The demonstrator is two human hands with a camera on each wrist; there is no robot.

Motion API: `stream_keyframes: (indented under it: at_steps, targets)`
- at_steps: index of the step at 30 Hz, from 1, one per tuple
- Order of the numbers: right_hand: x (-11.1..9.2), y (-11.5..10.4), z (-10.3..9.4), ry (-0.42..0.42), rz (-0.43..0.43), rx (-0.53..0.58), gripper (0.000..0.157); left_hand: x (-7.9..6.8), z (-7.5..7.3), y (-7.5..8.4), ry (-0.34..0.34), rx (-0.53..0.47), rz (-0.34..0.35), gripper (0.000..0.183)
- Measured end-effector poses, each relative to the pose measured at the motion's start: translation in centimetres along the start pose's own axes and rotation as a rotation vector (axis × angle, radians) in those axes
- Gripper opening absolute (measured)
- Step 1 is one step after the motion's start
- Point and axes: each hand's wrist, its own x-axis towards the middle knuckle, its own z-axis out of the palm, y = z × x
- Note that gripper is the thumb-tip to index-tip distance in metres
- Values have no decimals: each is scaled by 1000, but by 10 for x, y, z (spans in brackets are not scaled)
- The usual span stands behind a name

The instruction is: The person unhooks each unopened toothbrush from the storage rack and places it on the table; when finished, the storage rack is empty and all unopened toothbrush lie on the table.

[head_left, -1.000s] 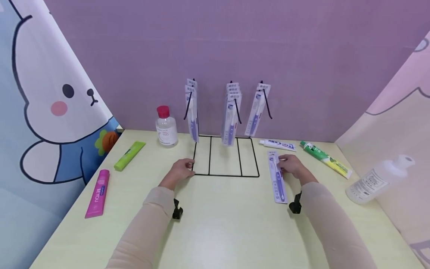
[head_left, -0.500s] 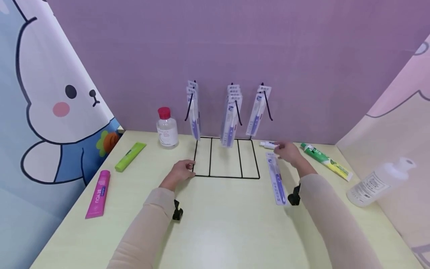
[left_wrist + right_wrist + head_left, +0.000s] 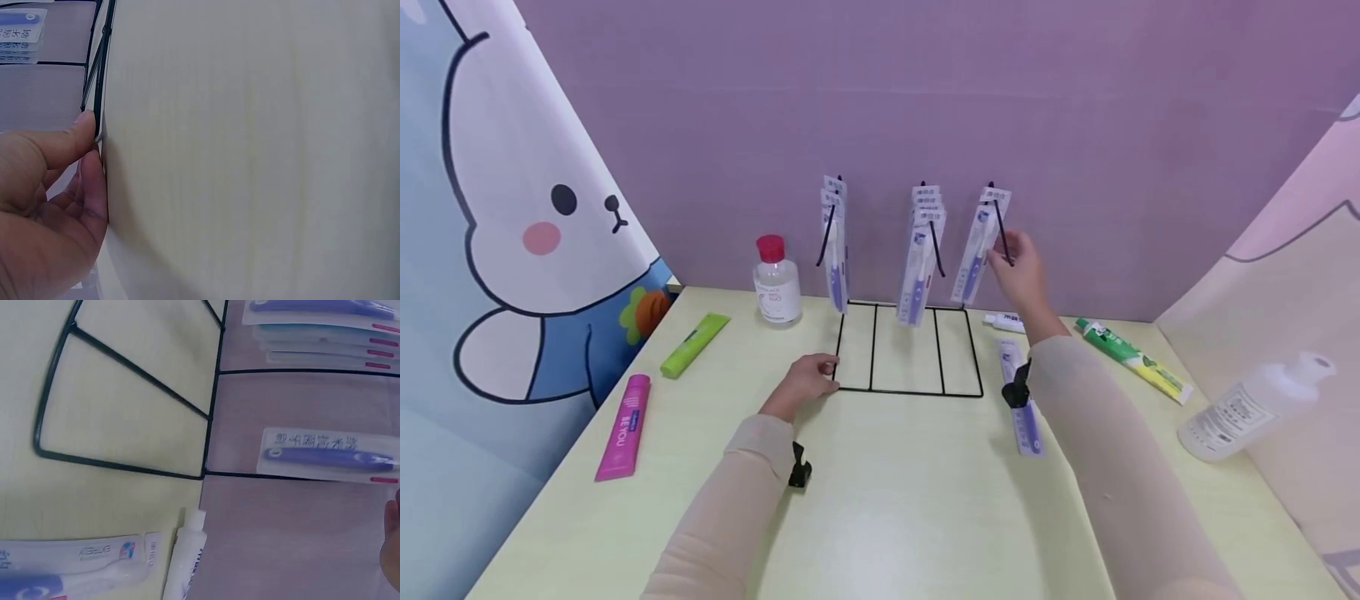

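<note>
A black wire rack stands against the back wall, with packaged toothbrushes hanging from its three hooks. My left hand pinches the left side of its base near the front corner, as the left wrist view also shows. At the right hook, a single packaged toothbrush hangs slightly tilted. My right hand is raised beside it, fingertips right at the pack's right edge. In the right wrist view only part of this hand shows. Another packaged toothbrush lies on the table, partly hidden under my right forearm.
A red-capped bottle, a green tube and a pink tube are on the left. On the right are a small white toothpaste tube, a green-yellow toothpaste tube and a tilted-looking white bottle.
My right hand has left the toothbrush pack on the table, passed over the white tube and risen to the right hook. My left hand has stayed on the rack.
</note>
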Motion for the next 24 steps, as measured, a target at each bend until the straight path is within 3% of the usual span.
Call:
stream_keyframes:
  at_steps: [4,13,19,24]
  targets:
    - [2,-13,7,25,-23,55,35,1,-1,0,0,21,8,48]
    - [0,-16,12,133,-49,10,26,-2,1,3,-8,23,1,49]
    - [1,-13,1,155,-85,38,28,-2,1,3,-9,29,6,49]
    - [3,-12,-18,126,-4,59,31,-2,-1,3,-9,29,8,49]
